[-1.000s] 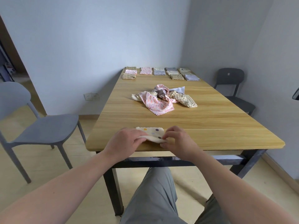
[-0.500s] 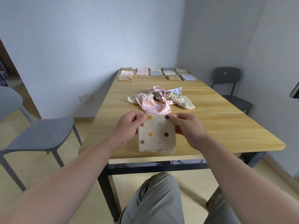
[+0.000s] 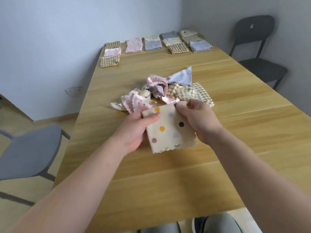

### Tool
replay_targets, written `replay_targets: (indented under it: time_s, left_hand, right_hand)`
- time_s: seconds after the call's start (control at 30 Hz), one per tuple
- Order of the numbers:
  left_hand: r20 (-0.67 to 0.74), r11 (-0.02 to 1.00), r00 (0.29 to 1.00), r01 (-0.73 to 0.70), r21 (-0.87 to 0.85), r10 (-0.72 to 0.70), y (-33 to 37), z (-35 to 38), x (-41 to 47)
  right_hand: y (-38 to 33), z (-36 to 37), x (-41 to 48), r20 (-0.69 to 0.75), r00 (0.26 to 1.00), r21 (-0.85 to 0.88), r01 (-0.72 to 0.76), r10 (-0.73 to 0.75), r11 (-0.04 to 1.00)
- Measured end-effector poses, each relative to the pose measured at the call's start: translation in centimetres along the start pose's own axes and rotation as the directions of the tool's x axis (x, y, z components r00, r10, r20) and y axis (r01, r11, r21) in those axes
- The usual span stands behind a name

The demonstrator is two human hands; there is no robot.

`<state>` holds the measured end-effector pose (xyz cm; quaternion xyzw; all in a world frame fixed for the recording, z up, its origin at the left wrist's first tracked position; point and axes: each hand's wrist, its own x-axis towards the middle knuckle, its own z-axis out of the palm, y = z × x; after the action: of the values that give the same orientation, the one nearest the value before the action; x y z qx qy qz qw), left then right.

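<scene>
Pinching folded dotted cloth [image 3: 169, 132] in left hand [image 3: 134, 130] and right hand [image 3: 200, 121]; folded row [image 3: 152, 45] done far back, loose pile [image 3: 170, 89] unfolded.

A cream cloth [image 3: 170, 130] with yellow, lilac, brown and pink dots is held in the air above the table [image 3: 168, 182], folded to a small square with its zigzag-cut edges at the bottom. It is pinched at the upper left corner by the left hand [image 3: 134, 130] and at the upper right edge by the right hand [image 3: 198, 121], and is slightly tilted.
</scene>
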<state>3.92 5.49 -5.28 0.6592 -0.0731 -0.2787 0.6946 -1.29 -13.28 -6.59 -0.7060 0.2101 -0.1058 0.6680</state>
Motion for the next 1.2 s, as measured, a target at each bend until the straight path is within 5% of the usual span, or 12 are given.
replay_targets:
  time_s: [0.3, 0.57, 0.83, 1.07, 1.2]
  left_hand:
    - [-0.166, 0.979, 0.965, 0.203, -0.022, -0.204, 13.0, -0.6, -1.1]
    - [-0.094, 0.951, 0.947, 0.309, 0.012, -0.306, 23.1, -6.2, -8.1]
    - [0.010, 0.967, 0.967, 0.254, 0.035, -0.254, 25.0, -16.9, -14.4]
    - [0.073, 0.966, 0.967, 0.237, 0.102, -0.245, 27.7, -23.4, -11.8]
    - [0.086, 0.960, 0.962, 0.248, 0.128, -0.260, 27.7, -24.8, -7.1]
  right_hand:
    - [-12.9, 1.2, 2.2, 0.043, 0.990, -0.148, -0.130, 0.137, 0.981]
    - [-22.8, 6.6, -5.4, 0.048, 0.984, -0.132, -0.166, 0.174, 0.977]
    - [-25.1, 18.7, -13.4, -0.100, 0.962, 0.121, -0.241, 0.253, 0.963]
    - [-24.8, 24.8, -14.5, 0.089, 0.892, 0.433, -0.436, 0.444, 0.789]
    - [-23.3, 25.7, -11.7, 0.070, 0.853, 0.480, -0.482, 0.516, 0.732]
